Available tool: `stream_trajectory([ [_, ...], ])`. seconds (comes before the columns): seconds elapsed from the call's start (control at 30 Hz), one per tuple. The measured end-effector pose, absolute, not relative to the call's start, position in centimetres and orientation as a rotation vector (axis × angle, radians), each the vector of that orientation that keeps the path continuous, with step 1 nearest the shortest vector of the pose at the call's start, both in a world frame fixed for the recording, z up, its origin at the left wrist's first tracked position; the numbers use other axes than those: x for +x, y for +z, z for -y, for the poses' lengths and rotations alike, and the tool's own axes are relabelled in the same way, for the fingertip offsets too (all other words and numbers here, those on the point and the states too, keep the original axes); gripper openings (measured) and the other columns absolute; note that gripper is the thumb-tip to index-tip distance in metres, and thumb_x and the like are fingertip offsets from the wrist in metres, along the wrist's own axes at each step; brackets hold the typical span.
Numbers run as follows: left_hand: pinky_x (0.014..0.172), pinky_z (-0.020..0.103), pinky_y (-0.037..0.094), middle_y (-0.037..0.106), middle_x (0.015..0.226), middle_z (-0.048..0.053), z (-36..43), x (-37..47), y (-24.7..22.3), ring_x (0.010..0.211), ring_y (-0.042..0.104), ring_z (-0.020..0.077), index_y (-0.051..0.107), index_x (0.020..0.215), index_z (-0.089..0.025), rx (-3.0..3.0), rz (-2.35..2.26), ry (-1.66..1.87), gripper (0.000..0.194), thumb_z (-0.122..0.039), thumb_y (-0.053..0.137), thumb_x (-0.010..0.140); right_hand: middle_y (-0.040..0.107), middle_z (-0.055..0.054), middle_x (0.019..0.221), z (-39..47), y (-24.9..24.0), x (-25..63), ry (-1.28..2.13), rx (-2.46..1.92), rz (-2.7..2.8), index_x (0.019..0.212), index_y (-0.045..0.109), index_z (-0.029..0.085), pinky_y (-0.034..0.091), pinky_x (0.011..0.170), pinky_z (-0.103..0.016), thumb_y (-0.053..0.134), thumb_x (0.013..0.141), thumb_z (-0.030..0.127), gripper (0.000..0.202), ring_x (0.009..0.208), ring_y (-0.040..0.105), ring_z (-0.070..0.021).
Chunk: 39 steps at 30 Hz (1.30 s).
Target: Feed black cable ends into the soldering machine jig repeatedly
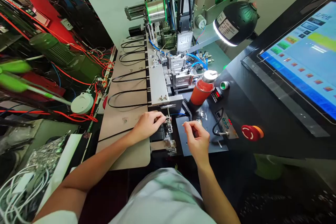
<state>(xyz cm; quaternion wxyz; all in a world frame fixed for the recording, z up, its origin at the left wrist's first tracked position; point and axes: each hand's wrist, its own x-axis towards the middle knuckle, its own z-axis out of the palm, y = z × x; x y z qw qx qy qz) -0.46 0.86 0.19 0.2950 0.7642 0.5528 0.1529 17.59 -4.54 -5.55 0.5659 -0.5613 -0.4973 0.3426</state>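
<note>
As the left hand point(148, 124) meets the fixture point(169, 126), the right hand point(198, 139) hangs pinched just beside it!

Left fingertips bunch at its edge, their grip hidden; right thumb and forefinger look tip to tip, anything small between them impossible to tell. Work at the fixture looks under way, and how much is left can't be judged. Out on the board point(136, 154), black cords point(126, 107) lie in loops, ends at the rail point(157, 84): that much looks laid out.
</note>
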Motion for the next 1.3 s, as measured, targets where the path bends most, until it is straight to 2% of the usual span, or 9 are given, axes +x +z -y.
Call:
stream_trajectory([
  [0.5,0.060,0.026,0.034,0.068,0.073,0.001,-1.1,0.3,-0.3,0.065,0.057,0.0146,0.068,0.075,-0.018,2.110,-1.588,0.302,0.025,-0.028,0.050,0.088,0.054,0.001,0.063,3.6,-6.6,17.8,0.883,-1.289,1.290,0.072,0.059,0.018,0.037,0.056,-0.025,0.051,0.093,0.039,0.031,0.058,0.048,-0.0122],
  [0.7,0.063,0.025,0.036,0.068,0.073,0.001,-1.4,0.8,-0.1,0.068,0.058,0.0146,0.067,0.073,-0.018,2.116,-1.586,0.268,0.024,-0.023,0.049,0.088,0.044,0.004,0.063,1.2,-6.9,16.2,0.980,-1.235,1.458,0.070,0.045,0.021,0.032,0.058,-0.025,0.040,0.096,0.038,0.031,0.058,0.041,-0.0116],
  [0.9,0.063,0.024,0.037,0.066,0.071,0.001,-1.2,0.8,-0.3,0.068,0.059,0.0143,0.066,0.074,-0.017,2.170,-1.574,0.266,0.023,-0.022,0.050,0.090,0.034,0.006,0.061,0.3,-7.6,14.9,0.988,-1.142,1.473,0.068,0.034,0.022,0.027,0.055,-0.026,0.038,0.096,0.035,0.031,0.056,0.034,-0.0111],
  [1.03,0.064,0.023,0.041,0.066,0.083,0.002,-0.4,0.0,-0.9,0.074,0.061,0.0139,0.068,0.089,-0.018,2.324,-1.572,0.409,0.016,-0.026,0.054,0.092,0.034,0.005,0.061,0.4,-7.9,14.7,0.983,-1.082,1.411,0.068,0.035,0.022,0.027,0.054,-0.026,0.038,0.096,0.034,0.030,0.056,0.033,-0.0112],
  [1.13,0.064,0.021,0.043,0.065,0.098,0.003,0.2,-0.8,-1.2,0.079,0.061,0.0117,0.067,0.105,-0.023,2.564,-1.426,0.467,0.023,-0.023,0.046,0.096,0.033,0.005,0.061,0.4,-8.1,14.6,1.011,-1.063,1.365,0.068,0.036,0.022,0.027,0.052,-0.026,0.039,0.096,0.035,0.031,0.056,0.033,-0.0111],
  [1.2,0.064,0.020,0.043,0.065,0.100,0.002,0.4,-1.2,-1.2,0.079,0.060,0.0111,0.067,0.108,-0.025,2.736,-1.323,0.401,0.031,-0.017,0.039,0.098,0.033,0.005,0.062,0.4,-8.2,14.4,1.025,-1.065,1.348,0.068,0.036,0.022,0.027,0.052,-0.025,0.039,0.096,0.036,0.032,0.056,0.033,-0.0111],
  [1.3,0.060,0.021,0.043,0.065,0.096,0.005,0.4,-1.1,-0.8,0.076,0.058,0.0125,0.065,0.111,-0.021,2.908,-1.246,0.201,0.031,-0.014,0.038,0.097,0.034,0.005,0.061,0.3,-8.5,14.3,1.040,-1.074,1.327,0.067,0.036,0.022,0.028,0.052,-0.025,0.041,0.095,0.039,0.034,0.056,0.033,-0.0108],
])
